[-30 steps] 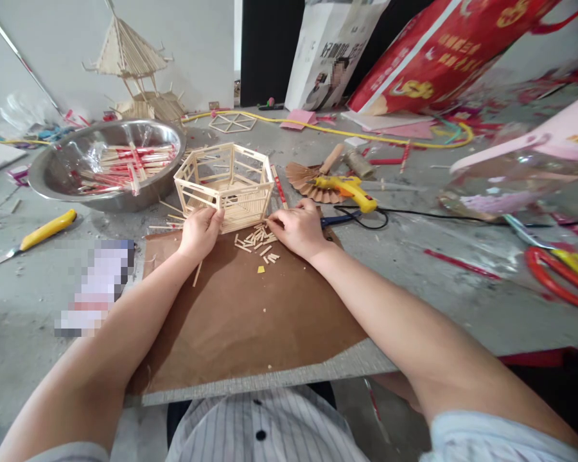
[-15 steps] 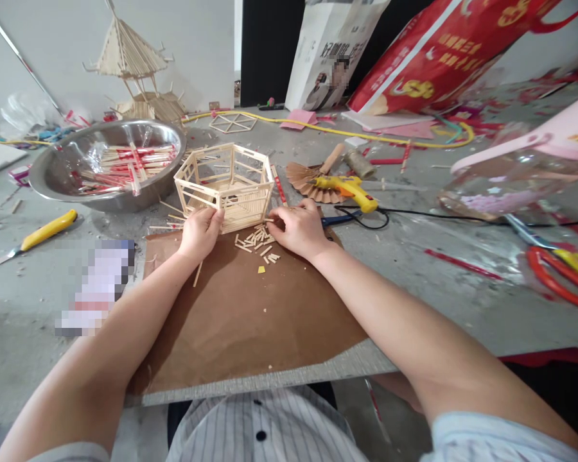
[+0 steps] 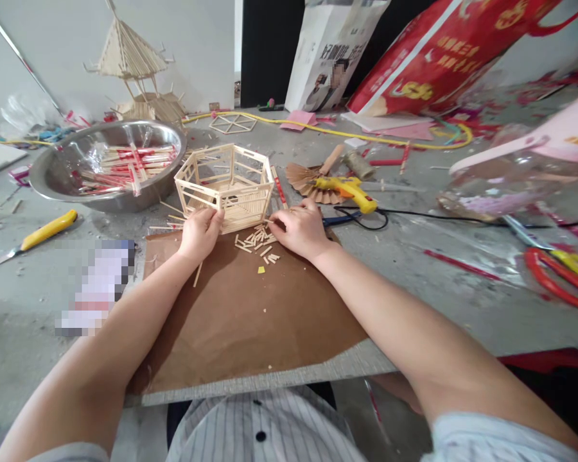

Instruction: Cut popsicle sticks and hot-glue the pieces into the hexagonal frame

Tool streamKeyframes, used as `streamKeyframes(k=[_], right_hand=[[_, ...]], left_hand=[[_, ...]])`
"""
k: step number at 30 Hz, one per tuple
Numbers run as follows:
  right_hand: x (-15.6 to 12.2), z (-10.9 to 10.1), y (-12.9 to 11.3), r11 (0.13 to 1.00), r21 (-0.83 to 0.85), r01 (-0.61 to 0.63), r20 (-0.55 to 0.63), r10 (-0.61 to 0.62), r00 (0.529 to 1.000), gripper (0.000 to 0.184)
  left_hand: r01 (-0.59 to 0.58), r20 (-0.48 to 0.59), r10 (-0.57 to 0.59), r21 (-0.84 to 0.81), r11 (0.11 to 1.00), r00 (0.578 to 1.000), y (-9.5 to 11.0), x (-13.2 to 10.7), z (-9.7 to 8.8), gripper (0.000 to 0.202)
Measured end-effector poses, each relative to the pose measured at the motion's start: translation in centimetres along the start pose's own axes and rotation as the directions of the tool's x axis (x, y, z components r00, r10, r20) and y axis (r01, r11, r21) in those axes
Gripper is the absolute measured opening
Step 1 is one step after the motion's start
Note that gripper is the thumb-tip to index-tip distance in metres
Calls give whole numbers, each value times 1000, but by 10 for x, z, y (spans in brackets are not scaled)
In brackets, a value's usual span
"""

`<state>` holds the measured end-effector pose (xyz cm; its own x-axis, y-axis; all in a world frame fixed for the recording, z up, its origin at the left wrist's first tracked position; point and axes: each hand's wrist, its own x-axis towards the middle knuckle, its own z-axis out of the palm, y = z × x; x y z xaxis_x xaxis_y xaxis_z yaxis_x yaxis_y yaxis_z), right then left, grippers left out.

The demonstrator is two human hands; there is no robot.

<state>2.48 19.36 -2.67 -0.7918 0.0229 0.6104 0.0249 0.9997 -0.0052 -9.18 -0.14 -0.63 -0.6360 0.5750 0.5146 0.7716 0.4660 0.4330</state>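
Observation:
A hexagonal frame of thin wooden sticks [image 3: 245, 192], with a slatted floor and open railing sides, stands at the back of a brown paper sheet [image 3: 250, 321]. My left hand [image 3: 200, 236] is closed on its front left side, thumb against the lower sticks. At the frame's front right, my right hand [image 3: 302, 230] is pinched closed on a short wooden stick [image 3: 268, 221], of which only the tip shows. Between the hands lies a loose pile of short stick pieces [image 3: 255, 240]. A small yellow square [image 3: 261, 270] lies just in front of them.
Left stand a metal bowl [image 3: 110, 199] of wrapped chopsticks and a yellow craft knife [image 3: 49, 230]. Right are a yellow glue gun [image 3: 356, 191] with a black cord and red-handled scissors [image 3: 553, 276]. Behind are a stick pagoda [image 3: 132, 58] and a yellow cable [image 3: 337, 129].

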Motion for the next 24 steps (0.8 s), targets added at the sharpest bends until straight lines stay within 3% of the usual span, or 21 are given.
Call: streamKeyframes(k=[11,14,17,20,24], right_hand=[[2,-8,8,996,13,-85,-90,86,992,34],[2,-11,11,989,87,-120,-98,128,987,37],[3,-16,10,950,259,-174,-34,189,981,39],[4,-22,6,785,548,-288,103,278,955,39],[8,-28,4,317,861,-397,283,349,893,37]], left_hand=[[-17,13,17,-19,1000,1000,1,0,-1,41],[-21,-2,21,22,1000,1000,5,-3,-3,42],[-46,-62,52,95,994,997,11,-8,-7,41],[-67,-110,86,170,983,990,15,-12,-10,43],[-98,-148,143,278,956,979,13,-10,-16,42]])
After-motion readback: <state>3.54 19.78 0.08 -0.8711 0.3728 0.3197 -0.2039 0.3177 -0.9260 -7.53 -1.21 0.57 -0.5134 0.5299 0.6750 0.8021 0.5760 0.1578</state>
